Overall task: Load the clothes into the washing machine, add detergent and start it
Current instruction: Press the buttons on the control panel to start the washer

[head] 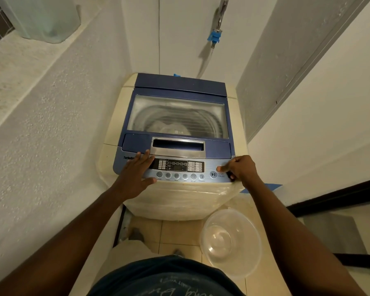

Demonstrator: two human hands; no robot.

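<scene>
A top-loading washing machine [113, 150] with a blue lid stands in front of me. Its lid [179, 86] is shut, and pale clothes [169, 126] show through the window in the drum. My left hand [137, 171] lies flat, fingers spread, on the left end of the control panel [181, 167]. My right hand [239, 167] is curled at the panel's right end, with one extended finger touching the panel just above the start/pause button [213, 174]. No detergent container is in view.
An empty clear plastic basin [231, 242] sits on the tiled floor at the right of my feet. White walls close in on both sides. A tap with a blue hose fitting [215, 37] is on the back wall.
</scene>
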